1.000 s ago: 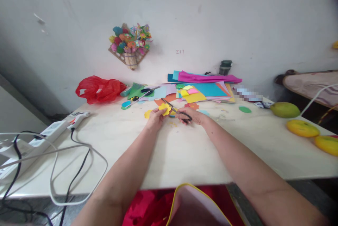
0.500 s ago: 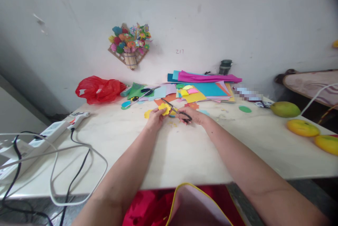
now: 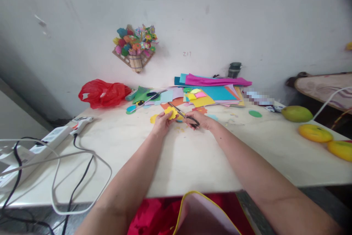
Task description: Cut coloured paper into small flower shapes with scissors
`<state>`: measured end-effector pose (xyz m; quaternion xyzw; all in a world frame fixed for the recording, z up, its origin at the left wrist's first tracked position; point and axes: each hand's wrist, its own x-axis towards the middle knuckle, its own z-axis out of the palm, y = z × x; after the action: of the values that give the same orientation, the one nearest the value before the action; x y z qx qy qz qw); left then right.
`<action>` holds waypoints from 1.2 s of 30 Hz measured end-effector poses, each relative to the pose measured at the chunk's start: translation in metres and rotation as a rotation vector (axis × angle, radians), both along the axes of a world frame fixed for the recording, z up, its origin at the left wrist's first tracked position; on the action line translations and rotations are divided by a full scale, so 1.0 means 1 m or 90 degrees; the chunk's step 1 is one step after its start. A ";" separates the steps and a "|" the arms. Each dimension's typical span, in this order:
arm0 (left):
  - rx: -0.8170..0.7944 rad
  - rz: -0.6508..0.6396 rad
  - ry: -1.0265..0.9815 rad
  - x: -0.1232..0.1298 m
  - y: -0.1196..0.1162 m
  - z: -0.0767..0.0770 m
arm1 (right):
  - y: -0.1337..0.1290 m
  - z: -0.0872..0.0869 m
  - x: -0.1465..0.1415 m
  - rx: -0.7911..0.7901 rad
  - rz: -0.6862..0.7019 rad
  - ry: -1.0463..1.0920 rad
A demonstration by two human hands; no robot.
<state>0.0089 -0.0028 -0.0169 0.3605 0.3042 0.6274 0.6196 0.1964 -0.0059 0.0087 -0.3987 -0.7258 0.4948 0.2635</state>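
Between the thumb and fingers of my left hand is a yellow paper flower with a scalloped edge. My right hand grips the dark handles of a pair of scissors, whose blades point up and left beside the flower's right edge. Whether the blades touch the paper I cannot tell. Just left of my left hand lies another yellow cut-out, partly hidden. Orange flower shapes rest beyond my right hand. Small yellow scraps are scattered on the table under the scissors.
Coloured sheets are piled at the back, with a second pair of scissors to their left. A red plastic bag stands back left. Power strips and loose cables occupy the left side; mangoes lie right.
The yellow flower has shifted very slightly in my left hand, near the scissor blades. Otherwise both hands and the things around them look the same.
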 end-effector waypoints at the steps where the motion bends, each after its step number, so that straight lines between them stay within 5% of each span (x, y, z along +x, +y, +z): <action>1: 0.002 -0.001 0.006 0.000 0.000 0.000 | 0.000 0.000 0.000 0.001 0.004 0.006; 14: 0.057 0.004 0.154 0.000 -0.003 0.001 | -0.001 0.003 0.004 -0.003 0.033 0.027; 23: 0.073 -0.118 0.237 0.000 -0.003 -0.005 | 0.003 0.003 -0.004 0.008 -0.100 0.187; 36: 0.028 -0.039 0.161 0.001 -0.006 0.002 | 0.007 0.000 -0.003 0.043 -0.166 0.226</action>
<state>0.0102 -0.0092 -0.0145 0.4593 0.3547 0.5644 0.5871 0.1934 0.0012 0.0084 -0.3869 -0.6267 0.4942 0.4618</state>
